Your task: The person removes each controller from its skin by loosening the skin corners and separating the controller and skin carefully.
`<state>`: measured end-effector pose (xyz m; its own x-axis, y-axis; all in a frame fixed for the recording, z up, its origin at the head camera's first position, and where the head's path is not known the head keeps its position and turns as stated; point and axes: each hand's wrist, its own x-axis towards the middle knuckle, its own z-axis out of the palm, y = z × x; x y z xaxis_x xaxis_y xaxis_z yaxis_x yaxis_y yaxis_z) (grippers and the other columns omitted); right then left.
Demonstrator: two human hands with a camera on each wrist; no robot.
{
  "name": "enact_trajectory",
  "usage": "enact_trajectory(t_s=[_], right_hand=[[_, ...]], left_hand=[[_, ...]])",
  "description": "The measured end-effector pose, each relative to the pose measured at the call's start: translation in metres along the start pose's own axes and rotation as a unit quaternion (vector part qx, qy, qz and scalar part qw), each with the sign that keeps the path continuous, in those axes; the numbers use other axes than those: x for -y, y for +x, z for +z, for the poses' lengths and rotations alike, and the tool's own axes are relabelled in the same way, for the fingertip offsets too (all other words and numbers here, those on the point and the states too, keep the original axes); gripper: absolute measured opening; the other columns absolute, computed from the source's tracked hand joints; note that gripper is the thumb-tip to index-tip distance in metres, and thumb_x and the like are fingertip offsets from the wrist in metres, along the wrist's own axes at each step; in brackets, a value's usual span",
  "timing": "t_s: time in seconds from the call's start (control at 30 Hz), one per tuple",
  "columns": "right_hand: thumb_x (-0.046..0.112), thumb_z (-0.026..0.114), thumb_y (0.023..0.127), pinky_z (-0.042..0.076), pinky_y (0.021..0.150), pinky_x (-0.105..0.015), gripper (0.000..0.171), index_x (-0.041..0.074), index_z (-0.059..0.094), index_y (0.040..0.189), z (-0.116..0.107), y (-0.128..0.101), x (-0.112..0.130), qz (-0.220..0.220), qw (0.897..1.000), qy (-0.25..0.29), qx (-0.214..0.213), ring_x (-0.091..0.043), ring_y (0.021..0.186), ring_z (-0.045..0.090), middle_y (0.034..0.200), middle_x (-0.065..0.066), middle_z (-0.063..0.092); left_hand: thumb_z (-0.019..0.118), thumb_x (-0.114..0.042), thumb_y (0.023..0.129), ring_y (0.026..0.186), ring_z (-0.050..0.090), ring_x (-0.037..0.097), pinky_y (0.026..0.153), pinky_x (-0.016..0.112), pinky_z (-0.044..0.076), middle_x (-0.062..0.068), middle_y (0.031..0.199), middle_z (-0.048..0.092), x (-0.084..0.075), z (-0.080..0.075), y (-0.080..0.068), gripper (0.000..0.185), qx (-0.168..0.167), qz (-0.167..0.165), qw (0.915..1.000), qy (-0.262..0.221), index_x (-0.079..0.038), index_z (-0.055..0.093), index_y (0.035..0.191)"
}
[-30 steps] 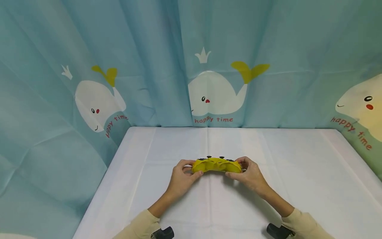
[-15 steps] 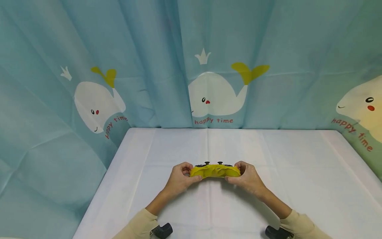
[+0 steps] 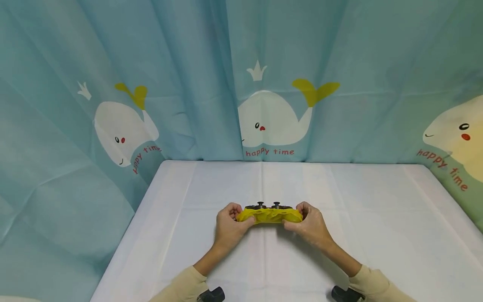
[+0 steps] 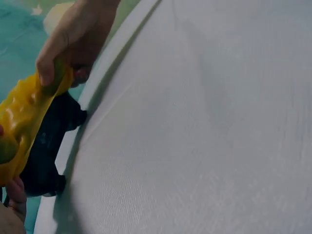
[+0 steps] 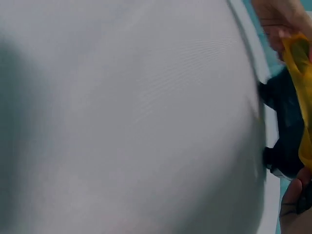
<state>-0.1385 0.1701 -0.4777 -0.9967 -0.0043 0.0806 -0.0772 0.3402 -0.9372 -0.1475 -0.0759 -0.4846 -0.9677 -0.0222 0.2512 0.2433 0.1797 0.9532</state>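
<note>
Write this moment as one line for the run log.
left hand: grips yellow cover | right hand: grips cover | black controller: inside | white table: beneath

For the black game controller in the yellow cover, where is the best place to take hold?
Probably by its two end grips, one from each side, as the left hand and right hand do now. The game controller lies crosswise, its thumbsticks facing away; the loose yellow cover wrinkles mid-body.
</note>
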Motion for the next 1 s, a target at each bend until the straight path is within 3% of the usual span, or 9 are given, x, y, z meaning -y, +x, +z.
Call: enact_trajectory(t_s=[0.1,0.17,0.3,0.37,0.43,0.53,0.7,0.9,1.0], right_hand=[[0.010,0.088,0.071,0.040,0.052,-0.025,0.043,0.005,0.049,0.087,-0.001,0.000,0.000,-0.012,0.999,-0.038,-0.009,-0.014,0.060,0.047,0.071,-0.003,0.050],[0.011,0.088,0.072,0.042,0.055,-0.025,0.043,0.005,0.050,0.092,-0.002,0.000,-0.001,-0.016,0.998,-0.055,-0.006,-0.016,0.064,0.050,0.076,-0.004,0.051],[0.011,0.088,0.075,0.049,0.065,-0.027,0.048,0.001,0.058,0.111,-0.005,0.002,-0.002,-0.049,0.995,-0.081,0.000,-0.020,0.076,0.054,0.096,-0.009,0.054],[0.008,0.088,0.076,0.052,0.069,-0.028,0.048,0.001,0.061,0.115,-0.006,0.003,-0.002,-0.068,0.994,-0.082,-0.004,-0.022,0.081,0.057,0.104,-0.010,0.055],[0.006,0.089,0.075,0.053,0.072,-0.028,0.044,0.001,0.065,0.112,-0.007,0.005,-0.001,-0.090,0.992,-0.087,-0.018,-0.023,0.087,0.059,0.107,-0.010,0.057],[0.003,0.090,0.072,0.054,0.074,-0.026,0.039,0.000,0.066,0.103,-0.008,0.005,0.002,-0.108,0.990,-0.085,-0.038,-0.024,0.088,0.062,0.101,-0.009,0.060],[0.006,0.092,0.069,0.052,0.066,-0.025,0.042,0.001,0.060,0.096,-0.009,0.004,0.002,-0.083,0.991,-0.098,-0.037,-0.020,0.077,0.059,0.089,-0.006,0.060],[0.012,0.092,0.069,0.044,0.055,-0.025,0.041,0.005,0.057,0.088,-0.009,0.005,0.000,-0.056,0.993,-0.102,-0.014,-0.016,0.063,0.051,0.074,-0.002,0.055],[0.015,0.092,0.069,0.038,0.054,-0.025,0.040,0.006,0.057,0.085,-0.008,0.007,-0.002,-0.059,0.993,-0.102,-0.004,-0.014,0.061,0.046,0.068,0.000,0.050]], left_hand=[[0.082,0.000,0.073,0.060,0.044,0.010,0.054,0.020,0.037,-0.001,0.067,0.048,0.000,0.000,0.001,0.028,0.006,-0.003,1.0000,0.003,-0.004,0.058,0.087],[0.082,-0.002,0.075,0.066,0.049,0.012,0.057,0.020,0.042,0.001,0.076,0.052,-0.001,-0.001,0.001,0.030,0.027,-0.015,0.9995,0.011,-0.003,0.058,0.093],[0.080,-0.014,0.086,0.099,0.053,0.023,0.079,0.031,0.051,0.012,0.120,0.049,-0.004,-0.004,-0.003,0.049,0.084,-0.040,0.9949,0.037,0.001,0.057,0.126],[0.077,-0.020,0.092,0.119,0.049,0.029,0.094,0.041,0.049,0.017,0.139,0.040,-0.007,-0.005,-0.004,0.060,0.112,-0.041,0.9918,0.047,0.003,0.050,0.141],[0.073,-0.018,0.096,0.131,0.043,0.032,0.101,0.048,0.044,0.019,0.148,0.036,-0.010,-0.005,-0.004,0.063,0.130,-0.033,0.9900,0.045,0.006,0.045,0.147],[0.074,-0.010,0.094,0.130,0.048,0.031,0.100,0.044,0.047,0.016,0.138,0.046,-0.014,-0.004,-0.002,0.052,0.129,-0.020,0.9902,0.049,0.007,0.054,0.139],[0.084,0.003,0.081,0.106,0.060,0.028,0.079,0.027,0.056,0.008,0.113,0.055,-0.016,-0.003,0.005,0.038,0.098,-0.006,0.9929,0.067,0.003,0.066,0.115],[0.086,0.001,0.079,0.097,0.062,0.027,0.074,0.027,0.056,0.010,0.110,0.059,-0.013,-0.011,0.014,0.037,0.133,-0.015,0.9883,0.073,0.002,0.064,0.108],[0.087,0.001,0.077,0.090,0.061,0.024,0.075,0.028,0.053,0.009,0.105,0.061,-0.013,-0.015,0.023,0.036,0.159,-0.044,0.9848,0.055,0.002,0.065,0.104]])
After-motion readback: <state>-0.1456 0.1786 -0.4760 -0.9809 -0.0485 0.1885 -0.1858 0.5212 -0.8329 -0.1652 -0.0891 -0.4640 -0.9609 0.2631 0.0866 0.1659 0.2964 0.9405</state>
